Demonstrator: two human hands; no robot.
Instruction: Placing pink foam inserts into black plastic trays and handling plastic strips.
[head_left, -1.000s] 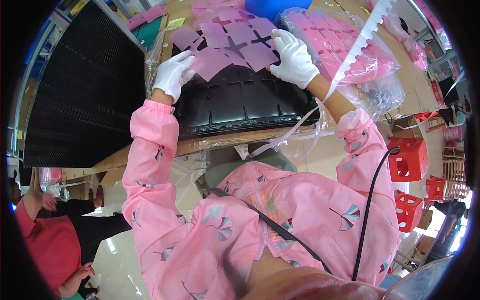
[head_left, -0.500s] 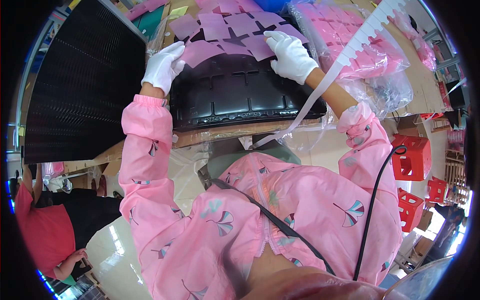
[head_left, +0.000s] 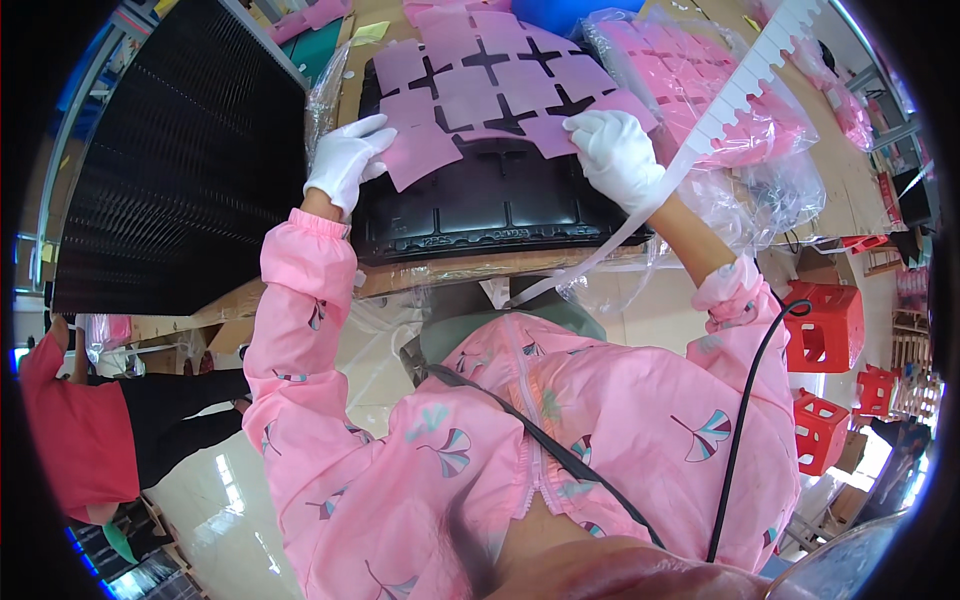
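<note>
A thin pink sheet with cross-shaped cutouts (head_left: 470, 97) lies over a black moulded plastic tray (head_left: 490, 195), whose near part stays bare. My left hand (head_left: 345, 162), in a white glove, pinches the sheet's near left corner; part of the grip is hidden. At the near right edge, my right hand (head_left: 615, 158), gloved too, has its fingers closed on the sheet. The sheet's near flaps stand slightly raised above the tray. A white notched strip (head_left: 700, 130) slants across the view, passing in front of my right wrist.
Left of the tray stands a large black ribbed panel (head_left: 180, 160). Clear plastic bags of pink sheets (head_left: 690, 85) lie on the right of the table, a blue object (head_left: 570, 12) behind. Red stools (head_left: 825, 325) stand at right; a person in a red top (head_left: 85, 430) is at left.
The pink sheet has shifted toward me and right, covering more of the tray. Both my hands have moved right and slightly nearer with it. The person at left has shifted.
</note>
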